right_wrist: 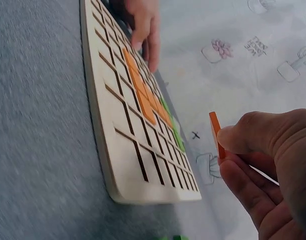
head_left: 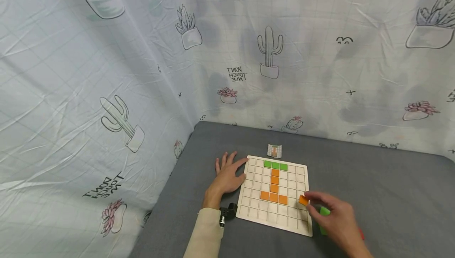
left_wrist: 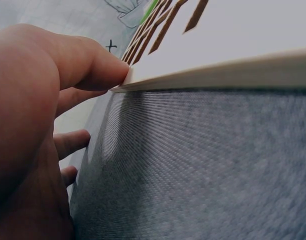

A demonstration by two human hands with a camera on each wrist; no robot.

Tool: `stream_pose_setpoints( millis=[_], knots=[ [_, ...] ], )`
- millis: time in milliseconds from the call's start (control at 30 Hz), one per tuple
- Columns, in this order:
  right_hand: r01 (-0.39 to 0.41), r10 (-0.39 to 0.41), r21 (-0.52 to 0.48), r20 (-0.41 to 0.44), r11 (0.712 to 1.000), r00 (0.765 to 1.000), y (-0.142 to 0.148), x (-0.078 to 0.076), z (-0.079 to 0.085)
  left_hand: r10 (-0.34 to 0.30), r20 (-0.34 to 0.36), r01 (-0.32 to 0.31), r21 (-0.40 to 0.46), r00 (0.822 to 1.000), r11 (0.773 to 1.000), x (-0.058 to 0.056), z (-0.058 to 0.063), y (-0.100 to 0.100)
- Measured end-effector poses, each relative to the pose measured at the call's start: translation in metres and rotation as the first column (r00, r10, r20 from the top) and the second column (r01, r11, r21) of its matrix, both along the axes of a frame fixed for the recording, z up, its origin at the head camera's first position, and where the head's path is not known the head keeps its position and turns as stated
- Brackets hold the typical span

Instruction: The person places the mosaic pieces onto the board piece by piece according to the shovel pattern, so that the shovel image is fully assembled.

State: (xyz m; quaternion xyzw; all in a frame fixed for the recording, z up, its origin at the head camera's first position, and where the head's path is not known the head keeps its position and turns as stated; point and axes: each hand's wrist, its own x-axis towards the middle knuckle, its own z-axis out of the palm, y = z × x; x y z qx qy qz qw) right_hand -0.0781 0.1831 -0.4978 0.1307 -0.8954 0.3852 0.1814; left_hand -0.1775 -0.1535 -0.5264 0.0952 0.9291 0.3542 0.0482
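Note:
A square wooden grid board [head_left: 256,214] lies on the grey surface. Green tiles [head_left: 275,165] fill a short row near its far edge, and orange tiles [head_left: 274,189] run down from them to a short orange row. My left hand [head_left: 227,177] rests at the board's left edge, its fingers spread and its fingertips touching the rim, as the left wrist view also shows. Between thumb and fingers my right hand [head_left: 335,214] pinches an orange tile [right_wrist: 216,135], held above the board's right side. The right wrist view shows that tile raised clear of the board.
A small printed pattern card [head_left: 274,151] lies just beyond the board's far edge. Partly hidden by the right hand, a green object [head_left: 324,221] and a red object [head_left: 361,234] lie right of the board. A cactus-print cloth [head_left: 313,60] hangs behind and at the left.

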Motion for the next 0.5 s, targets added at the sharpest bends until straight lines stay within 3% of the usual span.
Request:
stream_pose_setpoints(
  millis=[300,500],
  knots=[
    [-0.051,0.049,0.052,0.041,0.997,0.998,-0.017,0.003,-0.004,-0.001,0.001,0.001,-0.001,1.000,1.000,0.001,0.000,-0.001],
    [-0.088,0.086,0.017,0.115,0.996,0.990,-0.028,0.004,-0.006,-0.007,0.000,0.007,0.001,1.000,1.000,0.001,0.000,-0.001]
  ],
)
